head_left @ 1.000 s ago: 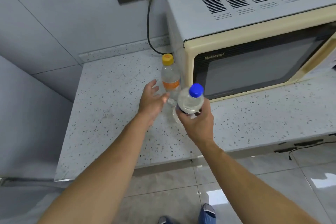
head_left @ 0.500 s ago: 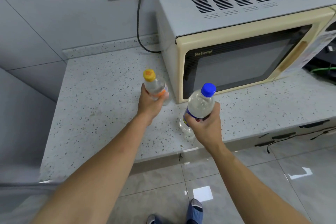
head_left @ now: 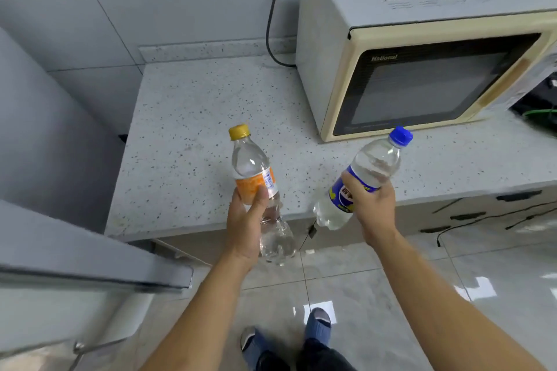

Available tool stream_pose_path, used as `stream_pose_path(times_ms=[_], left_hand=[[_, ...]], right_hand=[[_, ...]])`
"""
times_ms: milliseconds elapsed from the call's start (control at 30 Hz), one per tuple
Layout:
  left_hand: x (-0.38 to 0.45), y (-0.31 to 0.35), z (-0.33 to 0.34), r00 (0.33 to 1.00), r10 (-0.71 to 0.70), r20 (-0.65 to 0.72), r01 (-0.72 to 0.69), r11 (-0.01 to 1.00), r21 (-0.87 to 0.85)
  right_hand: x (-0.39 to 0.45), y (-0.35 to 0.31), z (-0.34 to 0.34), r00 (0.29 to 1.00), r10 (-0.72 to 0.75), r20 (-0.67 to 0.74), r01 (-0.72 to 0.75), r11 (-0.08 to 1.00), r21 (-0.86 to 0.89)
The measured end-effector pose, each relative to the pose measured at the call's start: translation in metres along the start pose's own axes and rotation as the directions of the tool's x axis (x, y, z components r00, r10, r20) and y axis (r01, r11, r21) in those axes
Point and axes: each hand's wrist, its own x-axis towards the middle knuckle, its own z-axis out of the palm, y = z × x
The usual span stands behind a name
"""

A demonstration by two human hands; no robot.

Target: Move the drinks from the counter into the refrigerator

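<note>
Fingers of the left hand are wrapped round the orange-label bottle, and it's up off the table now, where half a second ago it still stood by the microwave! Right hand grips the blue-cap bottle, also lifted, out past the near edge. Both drinks are airborne, well apart, tilted. The grey refrigerator waits at left, so the carry across looks next

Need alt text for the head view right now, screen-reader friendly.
Each hand holds a clear drink bottle off the speckled counter: left hand the yellow-capped bottle, right hand the blue-capped bottle. A microwave sits behind.
</note>
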Motion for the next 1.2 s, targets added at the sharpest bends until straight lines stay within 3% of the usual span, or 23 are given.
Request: stream_pose_path(times_ms=[133, 367, 533, 667, 800, 900, 1033, 1200], left_hand=[[-0.043, -0.004, -0.020, 0.994, -0.098, 0.057, 0.099, 0.995, -0.027], [-0.121, -0.023, -0.049, 0.993, -0.102, -0.068, 0.100, 0.995, -0.029], [-0.179, -0.050, -0.070, 0.928, -0.132, -0.348, 0.137, 0.991, -0.010], [-0.238, -0.064, -0.098, 0.811, -0.124, -0.572, 0.138, 0.990, -0.018], [-0.299, -0.073, -0.131, 0.679, -0.163, -0.716, 0.075, 0.985, -0.153], [-0.337, -0.076, -0.156, 0.593, -0.169, -0.787, 0.015, 0.980, -0.200], [-0.380, -0.076, -0.196, 0.505, -0.173, -0.845, -0.072, 0.968, -0.241], [-0.424, -0.071, -0.270, 0.457, -0.140, -0.878, -0.122, 0.968, -0.218]], right_hand=[[-0.038, 0.013, -0.008, 0.955, 0.287, 0.079, -0.297, 0.940, 0.167], [-0.098, 0.035, -0.001, 0.841, 0.372, 0.393, -0.416, 0.909, 0.029], [-0.143, 0.053, 0.012, 0.723, 0.379, 0.578, -0.351, 0.922, -0.166], [-0.186, 0.064, 0.031, 0.600, 0.413, 0.685, -0.320, 0.909, -0.268], [-0.236, 0.066, 0.057, 0.453, 0.431, 0.781, -0.284, 0.900, -0.332], [-0.275, 0.070, 0.078, 0.353, 0.446, 0.822, -0.248, 0.892, -0.378], [-0.329, 0.075, 0.113, 0.270, 0.469, 0.841, -0.177, 0.883, -0.436], [-0.407, 0.079, 0.169, 0.216, 0.457, 0.863, -0.097, 0.889, -0.447]])
